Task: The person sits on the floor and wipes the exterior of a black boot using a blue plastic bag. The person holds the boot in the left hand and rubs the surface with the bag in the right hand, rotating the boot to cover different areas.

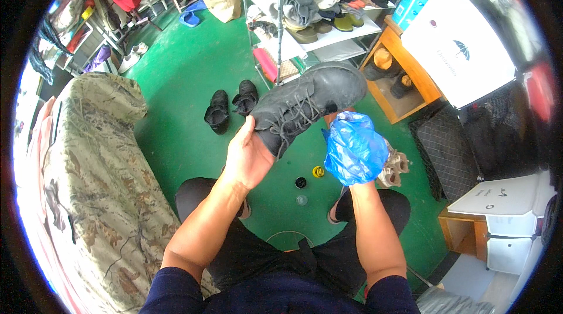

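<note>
My left hand [250,158] grips a worn black lace-up shoe [303,98] by its heel end, thumb up along the collar. The shoe is tilted, with its toe pointing up and to the right. A blue plastic bag [356,149] covers my right hand, just below the toe. Between bag and shoe shows a small brown piece [332,116] with something dark at the shoe's side; the bag hides my fingers and how they hold it. On the floor below stand a small black round container [301,182], a yellow-and-black one [318,172] and a clear round piece [301,200].
A pair of black shoes [216,111] stands ahead on the green floor [176,63]. Light-coloured shoes [393,169] are beyond my right hand. A camouflage-covered seat [110,173] lies left. Ahead is a shelf rack [330,41] with clothes and shoes; right, a wooden cabinet [398,111] and white boxes [462,50].
</note>
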Demonstrator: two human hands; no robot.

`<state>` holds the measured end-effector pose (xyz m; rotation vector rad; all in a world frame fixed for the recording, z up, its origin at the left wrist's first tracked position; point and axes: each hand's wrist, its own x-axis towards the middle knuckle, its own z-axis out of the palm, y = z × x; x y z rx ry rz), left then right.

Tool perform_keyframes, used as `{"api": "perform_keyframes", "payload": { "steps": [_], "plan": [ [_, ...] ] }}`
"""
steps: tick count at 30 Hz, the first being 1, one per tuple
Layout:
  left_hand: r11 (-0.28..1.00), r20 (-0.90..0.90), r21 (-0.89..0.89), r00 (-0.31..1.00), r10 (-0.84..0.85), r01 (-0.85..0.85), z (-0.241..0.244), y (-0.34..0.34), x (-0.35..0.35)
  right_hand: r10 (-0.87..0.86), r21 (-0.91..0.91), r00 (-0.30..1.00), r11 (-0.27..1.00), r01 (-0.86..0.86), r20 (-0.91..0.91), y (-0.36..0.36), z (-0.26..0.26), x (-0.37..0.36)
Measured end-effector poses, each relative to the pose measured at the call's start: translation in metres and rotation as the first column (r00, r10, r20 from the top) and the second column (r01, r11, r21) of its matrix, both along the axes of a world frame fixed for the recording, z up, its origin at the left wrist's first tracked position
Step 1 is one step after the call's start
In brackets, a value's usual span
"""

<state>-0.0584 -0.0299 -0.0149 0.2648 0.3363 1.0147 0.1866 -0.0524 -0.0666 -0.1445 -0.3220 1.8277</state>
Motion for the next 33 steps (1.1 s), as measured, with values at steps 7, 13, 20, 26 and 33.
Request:
{"api": "perform_keyframes", "payload": {
  "steps": [7, 13, 20, 26, 33],
  "plan": [
    [1.000, -0.089, -0.011, 0.996, 0.007, -0.008, -0.006, 0.001, -0.002, -0.147, 0.078, 0.986, 0.987, 0.141, 0.080, -0.006, -0.030, 0.008],
    [0.994, -0.038, -0.107, 0.999, 0.002, -0.006, -0.013, -0.005, 0.000, -0.139, 0.107, 0.988, 0.985, 0.132, 0.061, -0.009, -0.026, 0.007],
    [0.997, -0.002, -0.009, 0.998, -0.070, 0.070, -0.019, -0.010, -0.001, -0.069, 0.183, 0.998, 0.981, 0.066, 0.011, -0.008, -0.009, 0.003],
    [0.990, 0.001, 0.097, 0.995, -0.105, 0.104, -0.025, -0.012, -0.005, 0.014, 0.200, 1.000, 0.980, -0.008, -0.026, -0.003, 0.000, -0.002],
    [0.986, -0.100, 0.134, 0.991, -0.087, 0.100, -0.018, -0.014, -0.007, -0.424, 0.282, 0.727, 0.905, 0.318, 0.540, 0.004, -0.020, 0.007]
  ]
}}
